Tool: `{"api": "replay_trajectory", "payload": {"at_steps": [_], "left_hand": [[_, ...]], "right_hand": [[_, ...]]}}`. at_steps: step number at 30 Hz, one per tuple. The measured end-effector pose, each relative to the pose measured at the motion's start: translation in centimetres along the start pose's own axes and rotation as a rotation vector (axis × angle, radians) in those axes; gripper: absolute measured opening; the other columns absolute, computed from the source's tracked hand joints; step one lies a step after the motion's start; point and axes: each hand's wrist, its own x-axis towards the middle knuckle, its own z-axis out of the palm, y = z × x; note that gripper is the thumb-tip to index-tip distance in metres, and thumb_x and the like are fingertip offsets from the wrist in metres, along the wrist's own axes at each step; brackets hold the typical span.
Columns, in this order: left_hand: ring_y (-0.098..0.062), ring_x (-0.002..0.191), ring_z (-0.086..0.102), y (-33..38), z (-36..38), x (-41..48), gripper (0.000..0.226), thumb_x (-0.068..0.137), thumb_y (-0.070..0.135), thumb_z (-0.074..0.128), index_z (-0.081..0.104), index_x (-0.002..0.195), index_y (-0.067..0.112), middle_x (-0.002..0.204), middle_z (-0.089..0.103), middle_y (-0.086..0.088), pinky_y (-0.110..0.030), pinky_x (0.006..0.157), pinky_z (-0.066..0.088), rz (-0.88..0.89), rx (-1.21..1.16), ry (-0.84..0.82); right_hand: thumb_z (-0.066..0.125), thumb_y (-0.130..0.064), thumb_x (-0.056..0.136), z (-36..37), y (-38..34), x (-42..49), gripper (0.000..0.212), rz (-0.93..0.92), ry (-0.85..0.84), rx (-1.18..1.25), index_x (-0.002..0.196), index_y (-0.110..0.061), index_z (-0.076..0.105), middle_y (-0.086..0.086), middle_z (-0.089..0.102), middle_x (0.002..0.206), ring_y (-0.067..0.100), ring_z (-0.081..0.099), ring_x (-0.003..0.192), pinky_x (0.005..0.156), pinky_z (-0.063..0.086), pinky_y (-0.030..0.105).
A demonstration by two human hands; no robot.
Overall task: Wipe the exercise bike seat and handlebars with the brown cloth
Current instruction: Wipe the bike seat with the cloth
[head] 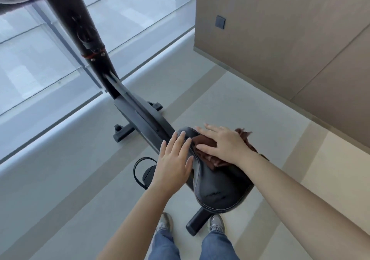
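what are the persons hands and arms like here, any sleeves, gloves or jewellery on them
The left hand and right hand are bare: no gloves, and no rings that show. Both forearms are uncovered too, with no sleeves, watch or bracelet in view up to the frame edge. The fingernails look short.

Viewpoint: head-worn, wide-angle.
Direction: steeply down and forward, toward the large glass window (40, 59).
Nearness: padded black leather bike seat (218, 183) close below.
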Motion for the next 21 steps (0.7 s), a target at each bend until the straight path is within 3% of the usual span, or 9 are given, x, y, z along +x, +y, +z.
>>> {"api": "replay_trajectory", "payload": {"at_steps": [4, 7, 10, 14, 18, 21], "left_hand": [[-0.033, 0.135, 0.028, -2.3, -0.4, 1.0, 0.048, 0.088, 0.021, 0.059, 0.046, 0.132, 0.005, 0.142, 0.042, -0.013, -0.048, 0.107, 0.016, 0.125, 0.040, -0.051], [-0.033, 0.136, 0.025, -2.8, -0.4, 1.8, 0.048, 0.090, 0.021, 0.056, 0.045, 0.133, 0.005, 0.144, 0.038, -0.012, -0.050, 0.108, 0.015, 0.217, 0.037, -0.099], [-0.036, 0.131, 0.034, -2.5, -0.3, 2.4, 0.047, 0.085, 0.018, 0.063, 0.050, 0.128, 0.003, 0.138, 0.046, -0.016, -0.056, 0.103, 0.024, 0.307, 0.027, -0.125], [-0.038, 0.128, 0.039, -2.1, 0.0, 2.6, 0.047, 0.081, 0.017, 0.068, 0.055, 0.124, 0.002, 0.133, 0.050, -0.017, -0.057, 0.101, 0.028, 0.400, 0.017, -0.128], [-0.040, 0.124, 0.043, -2.2, 0.2, 3.2, 0.047, 0.078, 0.016, 0.071, 0.058, 0.120, 0.000, 0.129, 0.054, -0.018, -0.058, 0.097, 0.034, 0.450, 0.034, -0.119], [-0.041, 0.123, 0.043, -2.1, 0.6, 3.3, 0.046, 0.077, 0.015, 0.071, 0.058, 0.119, -0.001, 0.128, 0.054, -0.019, -0.058, 0.095, 0.036, 0.460, 0.020, -0.114]], "right_hand": [[0.050, -0.059, 0.082, -0.2, 0.4, -1.8, 0.055, -0.034, 0.044, -0.028, 0.134, -0.045, 0.036, -0.006, 0.047, 0.138, 0.015, 0.040, 0.128, 0.104, 0.026, 0.037], [0.056, -0.055, 0.080, 0.0, 0.4, -5.5, 0.050, -0.006, 0.163, -0.066, 0.127, -0.038, 0.051, 0.000, 0.053, 0.132, 0.025, 0.044, 0.125, 0.103, 0.028, 0.049], [0.047, -0.057, 0.079, 1.3, -1.0, -9.2, 0.050, 0.116, 0.296, -0.068, 0.123, -0.035, 0.056, 0.001, 0.055, 0.131, 0.030, 0.045, 0.125, 0.099, 0.033, 0.057], [0.035, -0.063, 0.078, 2.7, -2.4, -10.0, 0.057, 0.289, 0.292, -0.078, 0.129, -0.039, 0.047, 0.000, 0.046, 0.140, 0.028, 0.037, 0.132, 0.100, 0.028, 0.061], [0.026, -0.073, 0.078, 1.8, -0.8, -5.8, 0.064, 0.495, 0.234, -0.049, 0.137, -0.048, 0.026, -0.004, 0.021, 0.153, 0.024, 0.014, 0.140, 0.107, 0.011, 0.062], [0.028, -0.071, 0.079, 2.2, -0.5, -5.0, 0.062, 0.572, 0.266, -0.057, 0.136, -0.046, 0.030, -0.002, 0.025, 0.152, 0.026, 0.016, 0.139, 0.106, 0.015, 0.061]]}}
